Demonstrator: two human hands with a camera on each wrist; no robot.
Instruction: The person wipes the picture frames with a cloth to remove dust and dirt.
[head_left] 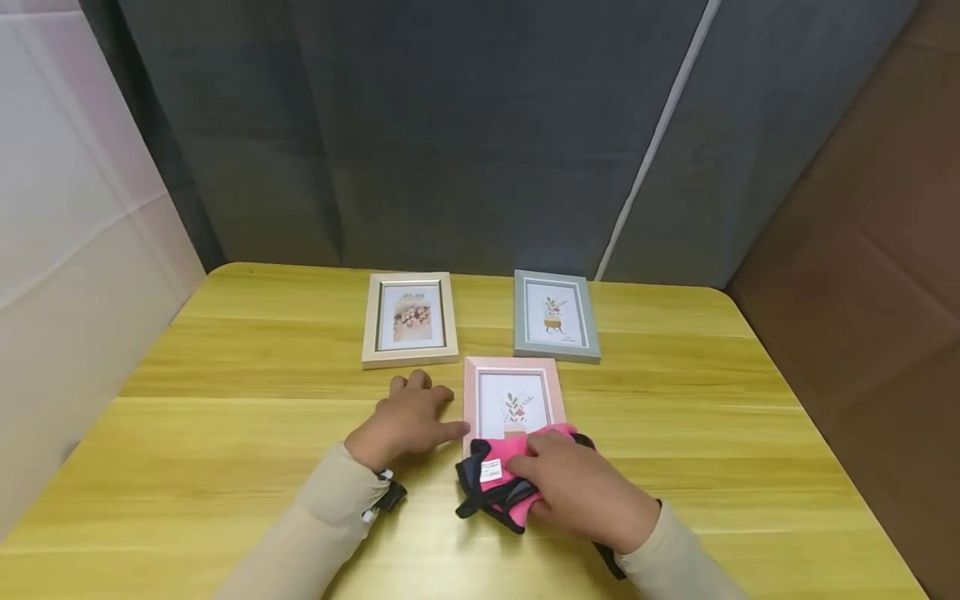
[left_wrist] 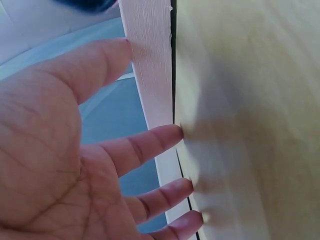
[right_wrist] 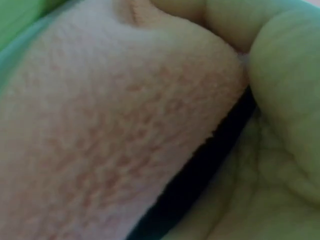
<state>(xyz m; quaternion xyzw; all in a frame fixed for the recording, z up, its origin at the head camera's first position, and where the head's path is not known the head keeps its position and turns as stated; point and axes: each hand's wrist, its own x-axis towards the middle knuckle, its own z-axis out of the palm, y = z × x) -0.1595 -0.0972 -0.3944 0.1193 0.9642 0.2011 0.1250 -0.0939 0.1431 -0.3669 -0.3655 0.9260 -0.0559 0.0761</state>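
Observation:
A pink picture frame [head_left: 514, 390] with a plant print lies flat in the middle of the table. My left hand [head_left: 408, 423] is at its left side, thumb at the edge; in the left wrist view, the spread fingers [left_wrist: 145, 150] reach along the pink side of the frame [left_wrist: 149, 65]. My right hand [head_left: 588, 492] grips a bunched pink cloth [head_left: 510, 451] with black trim and a white label over the frame's near end, hiding that part. The right wrist view shows the cloth's textured pink face [right_wrist: 115, 135] and black edging close up against the palm.
Behind the pink frame lie a cream-gold picture frame [head_left: 452, 329] on the left and a grey-blue picture frame [head_left: 519, 317] on the right. The wooden table [head_left: 225, 400] meets a dark curtain [head_left: 465, 150] at the back.

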